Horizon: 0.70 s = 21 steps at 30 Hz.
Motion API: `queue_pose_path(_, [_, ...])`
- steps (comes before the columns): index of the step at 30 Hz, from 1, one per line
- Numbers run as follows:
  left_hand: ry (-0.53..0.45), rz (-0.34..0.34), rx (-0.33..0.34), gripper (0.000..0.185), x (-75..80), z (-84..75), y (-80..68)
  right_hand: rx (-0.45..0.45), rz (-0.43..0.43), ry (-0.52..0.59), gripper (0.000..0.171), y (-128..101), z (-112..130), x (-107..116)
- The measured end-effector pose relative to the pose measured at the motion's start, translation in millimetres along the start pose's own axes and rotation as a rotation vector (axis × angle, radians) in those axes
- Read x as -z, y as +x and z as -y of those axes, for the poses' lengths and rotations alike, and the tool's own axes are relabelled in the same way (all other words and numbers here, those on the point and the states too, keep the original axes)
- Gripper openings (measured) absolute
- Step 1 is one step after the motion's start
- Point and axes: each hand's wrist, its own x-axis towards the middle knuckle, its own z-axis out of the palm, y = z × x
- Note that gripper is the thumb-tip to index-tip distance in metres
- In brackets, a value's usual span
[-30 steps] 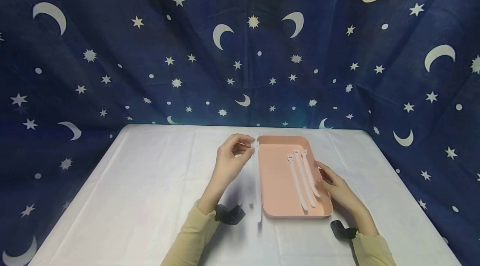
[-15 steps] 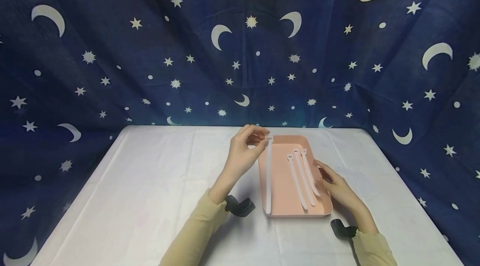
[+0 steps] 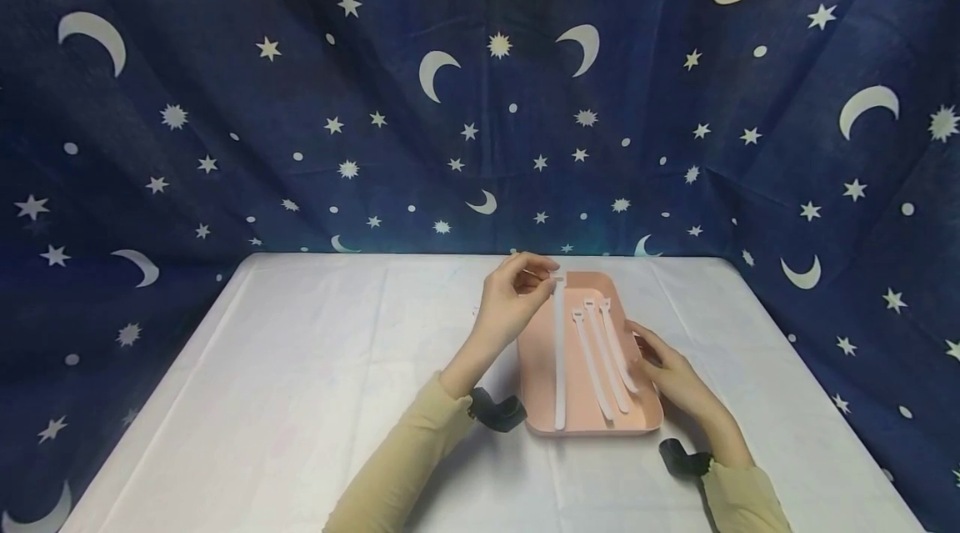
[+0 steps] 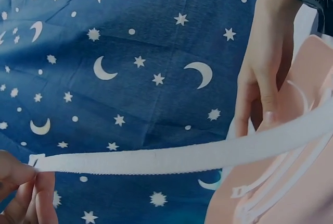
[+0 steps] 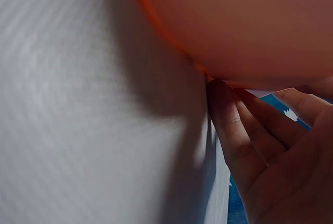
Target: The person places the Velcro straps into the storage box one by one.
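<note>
Between thumb and fingertips, my left hand (image 3: 510, 304) pinches the slotted head of a white hook-and-loop cable tie (image 3: 559, 358). The strap hangs lengthwise over the left half of a pink tray (image 3: 536, 383); whether its tail touches the tray floor I cannot tell. In the left wrist view the cable tie (image 4: 156, 160) stretches from the pinching fingertips towards the tray. My right hand (image 3: 678, 379) grips the tray's right rim, thumb over the edge and fingers beneath, as the right wrist view of the hand (image 5: 281, 151) shows. Several similar ties (image 3: 603, 358) lie side by side in the tray's right half.
A white cloth (image 3: 315, 383) covers the table under the tray. Behind it hangs a dark blue curtain (image 3: 375, 82) with moons and stars. Each wrist carries a black camera mount, the left one (image 3: 498, 412) close to the tray's near left corner.
My left hand has carried the cable tie rightwards, from beside the tray's left edge to above its left half. The right hand stays at the rim.
</note>
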Motion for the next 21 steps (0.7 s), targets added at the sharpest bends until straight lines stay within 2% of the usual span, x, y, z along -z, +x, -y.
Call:
queue_pose_path(9, [-0.016,-0.010,0.086,0.019,-6.7,19.9,-2.5,-0.003,0.002,0.009,0.063,0,-1,0])
queue_pose_path(16, [-0.025,0.000,0.179,0.021,-4.7,-1.8,-9.3,-0.015,0.005,-0.004,0.063,1,-1,1])
queue_pose_path(21, [-0.047,-0.004,0.227,0.022,-11.0,30.0,-5.3,-0.015,0.008,-0.005,0.063,1,-2,1])
